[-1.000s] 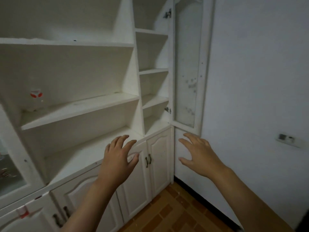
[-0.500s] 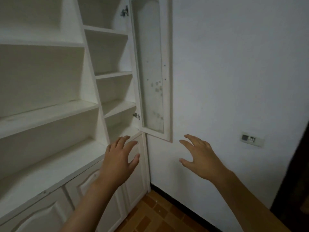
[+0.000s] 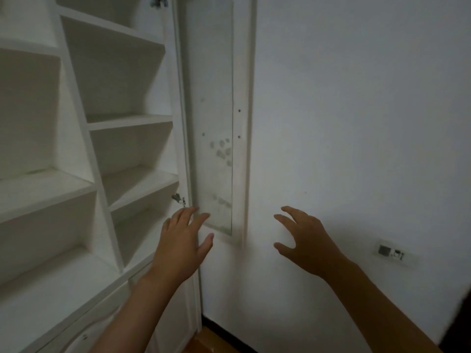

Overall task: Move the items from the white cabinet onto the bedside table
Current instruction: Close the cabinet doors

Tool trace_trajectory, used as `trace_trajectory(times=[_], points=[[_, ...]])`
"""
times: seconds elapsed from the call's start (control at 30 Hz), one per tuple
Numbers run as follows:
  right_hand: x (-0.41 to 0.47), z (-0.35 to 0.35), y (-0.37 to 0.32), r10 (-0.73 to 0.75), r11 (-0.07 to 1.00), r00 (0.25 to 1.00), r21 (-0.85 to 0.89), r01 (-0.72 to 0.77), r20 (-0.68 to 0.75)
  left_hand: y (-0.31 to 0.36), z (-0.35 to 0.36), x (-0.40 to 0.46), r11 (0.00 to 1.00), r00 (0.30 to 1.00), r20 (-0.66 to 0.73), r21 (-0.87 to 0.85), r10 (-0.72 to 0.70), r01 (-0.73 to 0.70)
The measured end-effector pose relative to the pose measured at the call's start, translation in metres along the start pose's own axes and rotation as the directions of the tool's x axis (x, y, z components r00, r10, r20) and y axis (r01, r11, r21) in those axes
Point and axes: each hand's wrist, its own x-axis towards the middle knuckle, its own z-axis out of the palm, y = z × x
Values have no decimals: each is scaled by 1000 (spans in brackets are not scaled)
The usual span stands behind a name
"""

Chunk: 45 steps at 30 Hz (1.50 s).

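Observation:
The white cabinet [image 3: 76,189] fills the left half of the view, its open shelves bare in the part I see. My left hand [image 3: 182,247] hovers in front of the cabinet's right end, fingers spread, holding nothing. My right hand [image 3: 304,242] is raised before the white wall, fingers apart and curled, also holding nothing. The bedside table is out of view, and no items show on the shelves.
A glass cabinet door [image 3: 216,118] stands swung open against the white wall [image 3: 356,123]. A wall socket [image 3: 390,252] sits low at the right. Orange floor tiles [image 3: 211,343] show at the bottom, and a dark edge [image 3: 461,322] closes the far right.
The view has swung to the right: the cabinet slid left, the small bottle on the shelf left the frame, and more wall appeared. Both hands stayed raised and spread.

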Motion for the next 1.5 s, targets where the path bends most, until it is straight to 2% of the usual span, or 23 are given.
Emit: trace_trajectory(times=[0.23,0.43,0.77,0.93,1.17,1.33,1.5], points=[[91,30,13,27,999,1000,-23,-27,2,-58,44,79,998,999,5,-35,49,-49],[157,36,31,14,999,999,-28,-15,-41,-79,75,135,996,997,6,-43,81,-80],[270,48,82,-130,991,978,-41,125,-162,-79,117,226,996,996,-40,48,82,-80],[330,49,113,-247,969,941,-58,240,-233,-65,138,276,987,995,-71,144,76,-65],[394,54,139,-456,890,842,-173,422,-288,-49,155,324,967,994,-90,253,58,-34],[408,61,137,-495,863,771,-125,489,-401,-46,163,332,958,994,-96,284,55,-26],[411,64,134,-513,850,744,-130,511,-427,-48,165,332,954,994,-91,300,59,-29]])
